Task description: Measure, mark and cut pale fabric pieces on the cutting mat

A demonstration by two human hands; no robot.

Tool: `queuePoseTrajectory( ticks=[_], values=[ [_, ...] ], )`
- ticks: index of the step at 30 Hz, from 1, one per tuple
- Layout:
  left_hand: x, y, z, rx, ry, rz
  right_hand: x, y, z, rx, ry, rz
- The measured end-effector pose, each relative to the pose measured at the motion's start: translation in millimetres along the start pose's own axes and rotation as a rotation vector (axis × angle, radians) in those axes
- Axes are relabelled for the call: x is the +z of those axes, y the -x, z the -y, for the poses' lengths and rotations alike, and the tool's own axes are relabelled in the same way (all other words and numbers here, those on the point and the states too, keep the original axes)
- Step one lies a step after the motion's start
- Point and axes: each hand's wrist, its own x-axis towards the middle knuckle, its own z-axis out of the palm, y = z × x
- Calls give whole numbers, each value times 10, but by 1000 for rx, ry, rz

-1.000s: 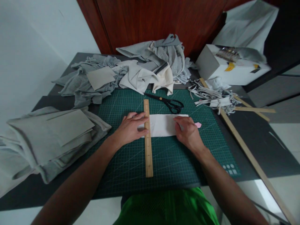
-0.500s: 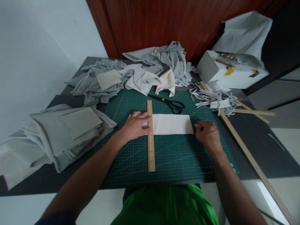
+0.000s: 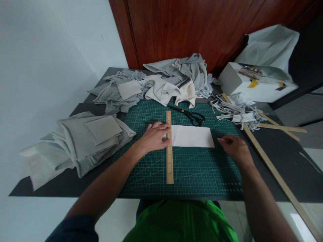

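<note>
A wooden ruler [image 3: 170,164] lies upright in view across a white cloth strip [image 3: 193,136] on the green cutting mat [image 3: 196,168]. My left hand [image 3: 156,137] presses on the ruler, its thumb and fingers spread along it and over the strip's left end. Just beyond the strip's right end is my right hand [image 3: 234,148], apart from the cloth and low over the mat. Its fingers are curled in towards the thumb; whether anything sits between them I cannot make out. Black-handled scissors [image 3: 193,116] rest above the strip.
Folded grey cloth [image 3: 75,141] is stacked at left, with a pale square piece [image 3: 103,129] on top. Crumpled scraps [image 3: 161,89] line the back. At right are cut strips [image 3: 242,112], long wooden sticks [image 3: 267,158] and a white box [image 3: 252,84].
The whole scene has shifted right and slightly down in view. My left hand stays on the ruler. My right hand's fingers have changed shape a little beside the strip's end.
</note>
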Motion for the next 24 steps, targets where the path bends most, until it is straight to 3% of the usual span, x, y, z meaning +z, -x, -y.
queuePoseTrajectory(
  ticks=[5,8,13,17,24],
  values=[
    [-3,1,12,8,14,11,27,133,507,-171,-248,-15],
    [7,-4,26,-11,33,24,244,201,977,-280,-389,93],
    [30,-9,53,-19,56,28,703,165,1535,-270,-503,251],
    [44,-11,72,-6,76,27,872,100,1665,-295,-462,256],
    [39,-17,64,-13,101,25,902,98,1709,-355,-275,179]
  ],
)
